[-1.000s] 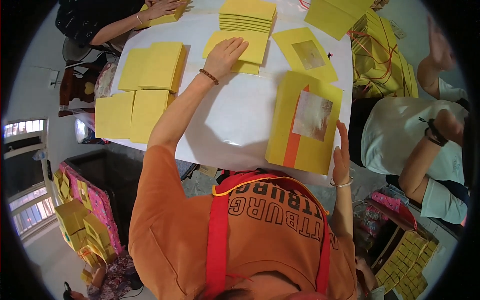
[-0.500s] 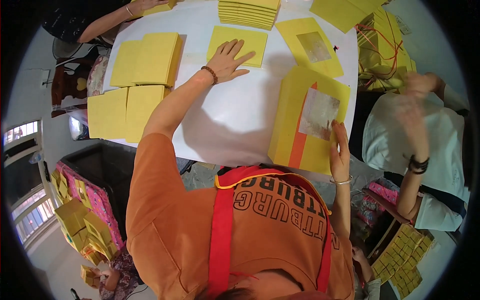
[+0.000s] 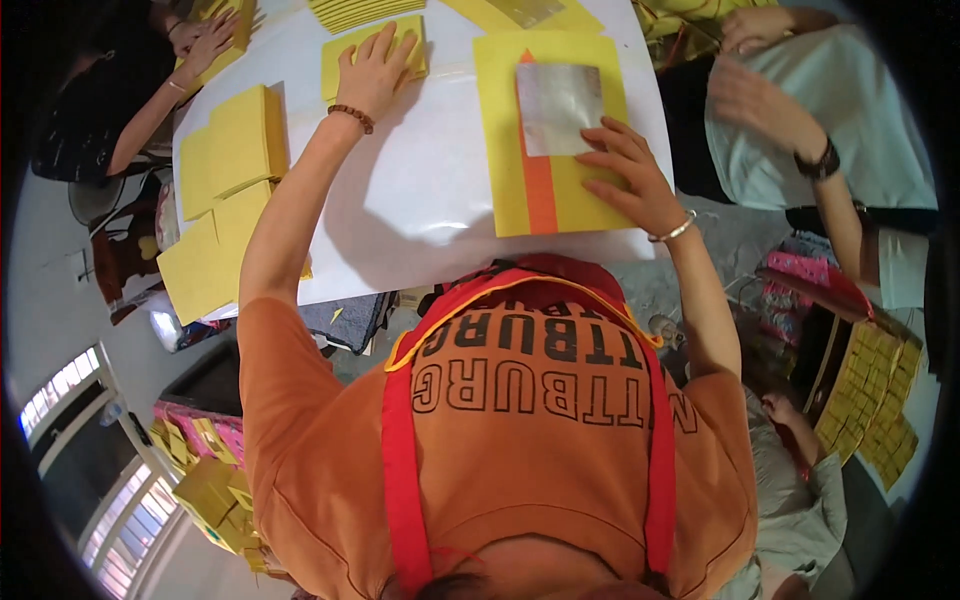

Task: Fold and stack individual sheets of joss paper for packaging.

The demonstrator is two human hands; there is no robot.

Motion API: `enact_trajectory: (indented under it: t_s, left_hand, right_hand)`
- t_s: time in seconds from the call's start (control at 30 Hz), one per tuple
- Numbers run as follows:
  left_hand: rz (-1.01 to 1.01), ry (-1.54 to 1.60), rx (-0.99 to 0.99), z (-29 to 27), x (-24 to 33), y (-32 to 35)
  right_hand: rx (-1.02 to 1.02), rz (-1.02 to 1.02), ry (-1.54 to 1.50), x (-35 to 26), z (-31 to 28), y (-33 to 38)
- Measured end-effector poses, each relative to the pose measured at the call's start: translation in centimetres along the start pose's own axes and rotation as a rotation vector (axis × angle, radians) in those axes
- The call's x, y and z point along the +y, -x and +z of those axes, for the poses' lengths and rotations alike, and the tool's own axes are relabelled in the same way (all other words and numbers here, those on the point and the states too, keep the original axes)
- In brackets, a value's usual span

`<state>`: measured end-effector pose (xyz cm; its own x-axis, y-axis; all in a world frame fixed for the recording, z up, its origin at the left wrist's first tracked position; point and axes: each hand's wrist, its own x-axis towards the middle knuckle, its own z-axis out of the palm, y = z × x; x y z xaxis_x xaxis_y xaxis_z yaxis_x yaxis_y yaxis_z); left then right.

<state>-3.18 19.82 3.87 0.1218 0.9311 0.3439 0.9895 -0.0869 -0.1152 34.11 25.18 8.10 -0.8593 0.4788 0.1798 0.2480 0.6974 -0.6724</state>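
My left hand (image 3: 372, 75) lies with fingers spread on a small pile of yellow paper (image 3: 333, 68) at the far side of the table. My right hand (image 3: 632, 178) rests, fingers apart, on the right part of a large yellow paper stack (image 3: 590, 210) near the table's front edge. This stack's top sheet carries an orange strip (image 3: 540, 195) with a pointed far end and a silvery foil rectangle (image 3: 560, 105). My right fingertips touch the lower right of the foil. Neither hand grips anything.
Yellow paper stacks (image 3: 235, 140) stand at the left of the white table (image 3: 420, 190). Another ridged yellow stack (image 3: 365, 12) is at the far edge. One co-worker's hands (image 3: 205, 40) work far left; another's blurred hand (image 3: 765, 100) moves at right. Tied yellow bundles (image 3: 870, 390) sit lower right.
The view has shifted, moving the table leftward and up in the picture. My right hand has gone from the large stack's right edge onto its top. My left hand stays on the small pile.
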Motion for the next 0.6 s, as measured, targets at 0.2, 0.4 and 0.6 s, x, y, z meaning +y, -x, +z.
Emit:
enact_trajectory:
  t_s: [0.2,0.4,0.6]
  left_hand:
    - [0.3,0.731,-0.069,-10.8,14.6,0.3]
    - [0.321,0.715,-0.145,-11.5,16.4,2.3]
    - [0.044,1.094,-0.396,-11.4,15.4,1.4]
  right_hand:
    - [0.015,0.009,-0.067,0.6,0.4,0.6]
    - [0.028,0.008,-0.166,1.5,0.9,0.7]
    - [0.026,0.011,-0.587,3.4,0.6,0.9]
